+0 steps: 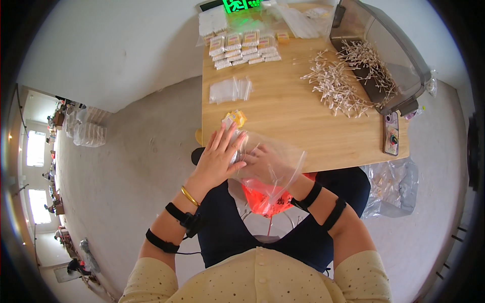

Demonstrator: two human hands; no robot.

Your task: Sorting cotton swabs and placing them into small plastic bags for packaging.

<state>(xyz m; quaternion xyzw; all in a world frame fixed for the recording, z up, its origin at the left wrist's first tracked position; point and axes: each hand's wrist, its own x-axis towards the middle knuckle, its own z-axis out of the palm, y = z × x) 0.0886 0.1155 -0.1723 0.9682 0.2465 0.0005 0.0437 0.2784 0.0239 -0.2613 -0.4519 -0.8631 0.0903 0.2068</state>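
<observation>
At the table's near left edge, my right hand [261, 162] is inside a clear plastic bag [290, 171], its fingers seen through the film. My left hand [216, 157] lies over the closed end of that bag with its fingers stretched out and spread. A few small yellow-and-white printed cards [236, 118] lie just beyond my left fingertips. Farther back rests a row of small clear bags [230, 90]. Loose cotton swabs [336, 86] are heaped to the right of these.
Stacked packs of cotton swabs [245, 49] stand at the back left of the wooden table [283, 96]. A grey translucent bin [399, 45] lies tipped at the right, swabs spilling out. A phone [390, 134] rests near the right edge. A red bag [267, 198] hangs between my knees.
</observation>
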